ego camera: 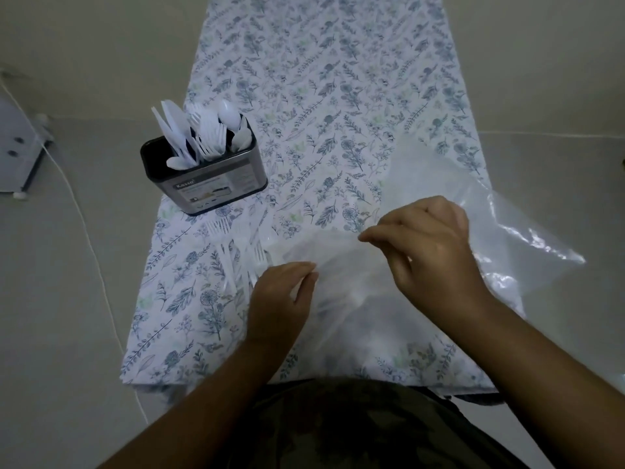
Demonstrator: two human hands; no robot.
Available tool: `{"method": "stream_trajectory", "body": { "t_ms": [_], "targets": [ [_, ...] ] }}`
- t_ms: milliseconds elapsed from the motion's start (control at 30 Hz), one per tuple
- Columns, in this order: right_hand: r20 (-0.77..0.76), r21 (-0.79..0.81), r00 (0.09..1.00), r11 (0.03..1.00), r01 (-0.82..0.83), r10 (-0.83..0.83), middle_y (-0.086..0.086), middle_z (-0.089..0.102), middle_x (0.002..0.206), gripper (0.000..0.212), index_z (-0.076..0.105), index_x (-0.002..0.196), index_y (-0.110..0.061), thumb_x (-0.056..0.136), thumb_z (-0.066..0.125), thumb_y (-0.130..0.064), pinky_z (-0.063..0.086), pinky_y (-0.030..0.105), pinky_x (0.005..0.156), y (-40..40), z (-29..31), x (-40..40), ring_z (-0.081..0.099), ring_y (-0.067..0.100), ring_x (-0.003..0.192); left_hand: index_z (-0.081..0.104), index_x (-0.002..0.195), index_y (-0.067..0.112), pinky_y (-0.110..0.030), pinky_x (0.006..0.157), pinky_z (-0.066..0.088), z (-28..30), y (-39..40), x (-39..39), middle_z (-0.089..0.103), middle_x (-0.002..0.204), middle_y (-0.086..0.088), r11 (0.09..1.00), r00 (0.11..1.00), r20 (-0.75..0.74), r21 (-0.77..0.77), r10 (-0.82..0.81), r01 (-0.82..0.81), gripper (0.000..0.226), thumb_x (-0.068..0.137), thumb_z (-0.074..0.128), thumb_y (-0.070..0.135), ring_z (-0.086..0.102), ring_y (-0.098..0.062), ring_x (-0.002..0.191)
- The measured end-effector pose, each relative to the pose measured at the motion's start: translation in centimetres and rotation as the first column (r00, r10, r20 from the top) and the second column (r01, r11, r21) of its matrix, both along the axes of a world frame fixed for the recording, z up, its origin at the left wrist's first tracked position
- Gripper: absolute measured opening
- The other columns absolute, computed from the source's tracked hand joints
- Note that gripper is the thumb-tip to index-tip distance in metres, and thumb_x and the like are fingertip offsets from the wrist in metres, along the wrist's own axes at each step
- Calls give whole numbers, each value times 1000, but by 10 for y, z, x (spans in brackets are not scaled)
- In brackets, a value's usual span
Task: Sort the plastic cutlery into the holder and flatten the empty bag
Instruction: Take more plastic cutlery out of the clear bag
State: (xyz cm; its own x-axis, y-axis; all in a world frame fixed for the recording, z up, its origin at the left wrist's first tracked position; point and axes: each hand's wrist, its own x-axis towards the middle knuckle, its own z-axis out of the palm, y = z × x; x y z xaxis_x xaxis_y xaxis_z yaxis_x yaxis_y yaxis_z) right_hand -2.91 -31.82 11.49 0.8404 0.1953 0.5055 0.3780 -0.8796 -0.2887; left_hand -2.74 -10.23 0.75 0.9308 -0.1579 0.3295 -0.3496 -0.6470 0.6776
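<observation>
You are looking down at a surface covered in a blue leaf-print cloth. The job looks well along but unfinished: the dark metal holder stands at the left edge, already full of upright white knives, forks and spoons, while a small cluster of loose forks lies flat on the cloth just in front of it, not yet sorted. The clear plastic bag sprawls to the right, crumpled and spilling over the edge (it is too blurred to tell if anything remains inside), so flattening is left to do. Your left hand has its thumb and fingers curled together, pinching the bag's near edge beside the forks. Your right hand hovers over the bag's middle, thumb and forefinger meeting in a pinch on the film, though that contact is hard to confirm.
</observation>
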Motion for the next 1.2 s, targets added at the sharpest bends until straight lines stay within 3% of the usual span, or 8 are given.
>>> {"method": "stream_trajectory", "body": {
  "t_ms": [233,333,467,567,733,900,1033,1200],
  "targets": [
    [-173,-60,963,978,199,-207,-2,70,101,21,79,91,-26,85,75,-7,25,33,91,-14,-26,-8,53,27,103,78,93,15,-39,78,51,0,2,6,75,91,4,999,999,-27,1,42,-42,10,84,76,19,65,-14,84],
    [-337,-8,918,976,219,-209,-5,63,96,9,74,92,-29,86,68,-31,24,31,85,4,-23,-20,51,25,101,77,87,28,-35,81,35,9,-6,11,73,82,14,982,987,-81,139,141,-129,8,80,78,32,60,-13,82],
    [-604,-143,779,984,106,-172,-10,56,89,53,66,87,-33,75,49,-82,34,38,82,47,-34,-38,49,19,96,76,84,34,-31,80,24,32,-24,21,73,83,19,951,948,-171,203,270,-234,9,80,74,42,57,-13,89],
    [-662,-250,711,964,86,-235,-12,52,87,64,62,85,-36,69,35,-92,36,38,80,62,-45,-37,48,17,94,77,88,34,-32,84,31,42,-34,24,73,86,20,959,904,-319,123,283,-257,11,82,70,41,57,-9,93],
    [-562,-116,811,987,114,-160,-9,50,79,30,72,80,-30,81,51,-51,29,34,74,54,-66,-29,50,23,87,79,93,26,-30,73,58,46,-27,22,74,80,16,902,844,-519,-287,135,-321,12,85,74,34,67,-3,74],
    [-703,226,709,927,299,-57,-13,53,86,16,57,68,-36,78,48,-45,33,34,83,45,-71,-31,41,13,93,60,94,11,-26,78,54,40,2,10,60,94,-4,847,931,-315,-432,182,-311,4,91,59,9,60,-21,88],
    [-740,410,671,822,395,47,-6,55,86,32,50,62,-31,85,62,-13,38,21,83,36,-66,-24,51,13,93,59,95,11,-21,82,42,15,22,-1,55,96,-1,994,958,-276,-94,-84,61,13,83,59,5,50,-14,94],
    [-778,515,617,684,516,120,-2,52,84,32,47,63,-14,89,59,0,38,25,74,31,-56,-19,50,7,77,46,140,7,-30,104,38,-4,-2,2,51,132,-9,914,880,-406,205,-247,351,62,88,66,36,43,-22,122]
  ]
}}
